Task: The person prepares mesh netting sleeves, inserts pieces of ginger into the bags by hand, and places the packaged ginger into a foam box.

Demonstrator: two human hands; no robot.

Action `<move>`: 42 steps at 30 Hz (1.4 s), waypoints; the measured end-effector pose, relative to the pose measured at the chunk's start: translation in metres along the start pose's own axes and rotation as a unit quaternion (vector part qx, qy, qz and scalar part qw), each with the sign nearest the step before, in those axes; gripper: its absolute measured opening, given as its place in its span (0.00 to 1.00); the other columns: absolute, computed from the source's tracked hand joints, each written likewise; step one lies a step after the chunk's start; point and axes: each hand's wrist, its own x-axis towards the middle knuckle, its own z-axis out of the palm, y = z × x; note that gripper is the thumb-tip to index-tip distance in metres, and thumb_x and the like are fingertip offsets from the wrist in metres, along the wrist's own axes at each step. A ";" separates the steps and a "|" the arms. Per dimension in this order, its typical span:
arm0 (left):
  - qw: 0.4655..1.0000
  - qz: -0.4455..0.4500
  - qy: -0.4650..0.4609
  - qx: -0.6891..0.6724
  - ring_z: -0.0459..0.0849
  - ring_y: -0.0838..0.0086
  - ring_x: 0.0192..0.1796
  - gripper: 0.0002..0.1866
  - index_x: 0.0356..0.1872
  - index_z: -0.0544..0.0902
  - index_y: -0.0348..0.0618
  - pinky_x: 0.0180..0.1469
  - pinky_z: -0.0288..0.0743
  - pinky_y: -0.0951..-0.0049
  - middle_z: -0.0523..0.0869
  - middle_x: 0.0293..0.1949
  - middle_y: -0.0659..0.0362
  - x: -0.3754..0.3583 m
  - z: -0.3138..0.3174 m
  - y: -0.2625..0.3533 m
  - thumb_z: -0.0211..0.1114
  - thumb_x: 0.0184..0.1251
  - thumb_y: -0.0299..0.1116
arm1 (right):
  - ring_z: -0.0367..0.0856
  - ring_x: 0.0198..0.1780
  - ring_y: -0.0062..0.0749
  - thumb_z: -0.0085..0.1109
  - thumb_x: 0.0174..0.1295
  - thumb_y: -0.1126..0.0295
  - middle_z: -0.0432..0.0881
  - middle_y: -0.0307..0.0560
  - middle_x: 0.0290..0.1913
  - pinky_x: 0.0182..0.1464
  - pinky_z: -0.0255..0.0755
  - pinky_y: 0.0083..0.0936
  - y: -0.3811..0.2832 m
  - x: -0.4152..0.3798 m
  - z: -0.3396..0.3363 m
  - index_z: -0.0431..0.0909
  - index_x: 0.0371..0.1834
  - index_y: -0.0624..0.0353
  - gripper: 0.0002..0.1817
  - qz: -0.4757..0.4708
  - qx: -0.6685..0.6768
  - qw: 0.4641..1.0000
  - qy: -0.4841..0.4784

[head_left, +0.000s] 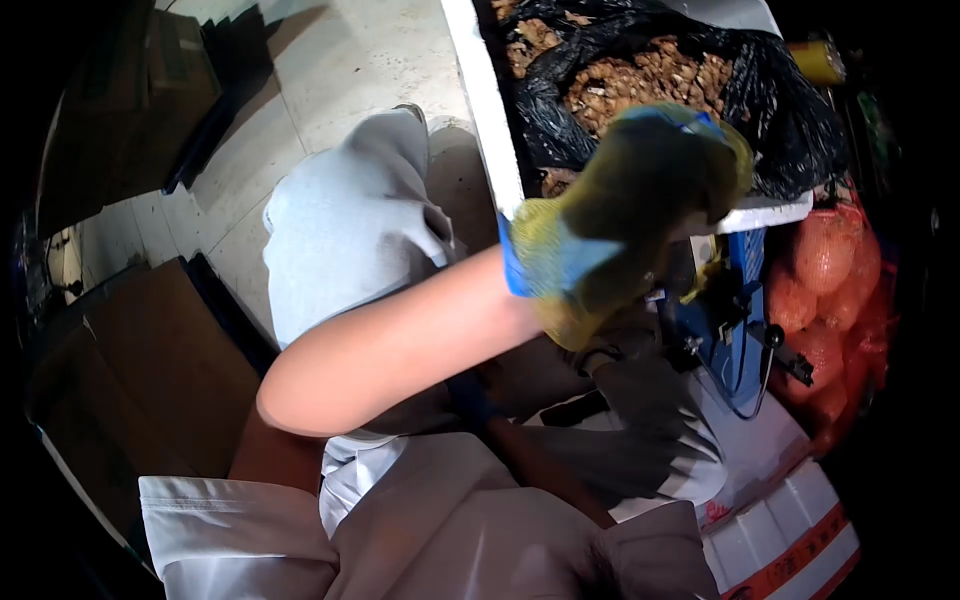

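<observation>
My left hand reaches across to the upper right, in a yellow mesh glove over a blue one. It is just above the near edge of a white foam box, in front of a black plastic bag of ginger-like roots. Its fingers are blurred and turned away, so whether it holds anything is unclear. My right hand is low in the shadow beneath my left forearm, in a blue glove, its fingers hidden.
Blue metal equipment with a cable stands below the foam box. Red net bags of onion-like bulbs are at the right. White boxes with red print lie lower right. Cardboard boxes stand on the left, beside the pale floor.
</observation>
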 end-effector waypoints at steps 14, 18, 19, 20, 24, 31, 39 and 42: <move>0.884 -0.391 0.213 0.143 0.74 0.85 0.36 0.14 0.44 0.75 0.37 0.39 0.67 0.86 0.78 0.36 0.62 -0.037 0.001 0.075 0.51 0.56 0.26 | 0.72 0.38 0.54 0.41 0.58 0.61 0.70 0.69 0.43 0.39 0.67 0.39 0.026 0.021 0.029 0.70 0.33 0.62 0.15 -0.098 -0.201 0.970 -0.098; 0.899 -0.258 0.151 0.321 0.75 0.77 0.44 0.18 0.44 0.74 0.35 0.46 0.66 0.81 0.77 0.42 0.57 -0.048 -0.005 0.087 0.49 0.49 0.18 | 0.73 0.35 0.57 0.43 0.57 0.55 0.67 0.73 0.45 0.40 0.67 0.39 0.018 0.022 0.064 0.69 0.29 0.62 0.18 -0.086 -0.259 0.947 -0.170; 0.892 -0.235 0.132 0.362 0.75 0.76 0.46 0.18 0.44 0.74 0.34 0.47 0.66 0.80 0.77 0.43 0.56 -0.053 -0.005 0.085 0.48 0.47 0.16 | 0.74 0.34 0.56 0.43 0.56 0.56 0.68 0.72 0.45 0.39 0.68 0.40 0.011 0.022 0.061 0.69 0.30 0.62 0.18 -0.061 -0.252 0.950 -0.173; 0.883 -0.211 0.115 0.403 0.74 0.75 0.47 0.19 0.44 0.74 0.33 0.49 0.66 0.79 0.77 0.44 0.55 -0.058 -0.006 0.082 0.47 0.46 0.15 | 0.74 0.33 0.55 0.44 0.56 0.57 0.69 0.70 0.45 0.38 0.68 0.40 0.006 0.018 0.056 0.70 0.31 0.62 0.17 -0.032 -0.249 0.952 -0.176; 0.893 -0.107 -0.025 0.436 0.75 0.76 0.40 0.21 0.41 0.75 0.34 0.45 0.67 0.79 0.78 0.36 0.56 -0.055 -0.002 0.090 0.56 0.37 0.18 | 0.74 0.40 0.49 0.48 0.50 0.54 0.73 0.61 0.41 0.40 0.68 0.38 0.025 -0.009 0.027 0.72 0.41 0.60 0.21 0.242 -0.150 0.958 -0.022; 0.800 -0.108 -0.100 0.582 0.74 0.75 0.44 0.22 0.47 0.72 0.39 0.45 0.67 0.80 0.74 0.46 0.55 -0.072 0.029 0.111 0.53 0.47 0.15 | 0.67 0.52 0.49 0.52 0.42 0.44 0.68 0.60 0.51 0.55 0.58 0.34 0.139 -0.081 0.027 0.70 0.46 0.63 0.35 0.403 -0.308 0.860 -0.054; 0.884 -0.092 -0.113 0.444 0.72 0.80 0.40 0.19 0.46 0.73 0.39 0.39 0.66 0.84 0.74 0.45 0.60 -0.082 0.022 0.087 0.53 0.50 0.15 | 0.66 0.53 0.50 0.50 0.44 0.43 0.67 0.61 0.52 0.53 0.61 0.33 0.151 -0.098 0.035 0.69 0.49 0.61 0.36 0.362 -0.349 0.864 0.011; 0.941 -0.307 0.060 0.131 0.73 0.81 0.37 0.14 0.45 0.75 0.41 0.38 0.67 0.84 0.77 0.39 0.62 -0.077 0.043 0.091 0.52 0.56 0.27 | 0.66 0.53 0.50 0.50 0.46 0.44 0.68 0.59 0.51 0.53 0.61 0.32 0.144 -0.095 0.028 0.69 0.49 0.60 0.33 0.429 -0.280 0.854 -0.088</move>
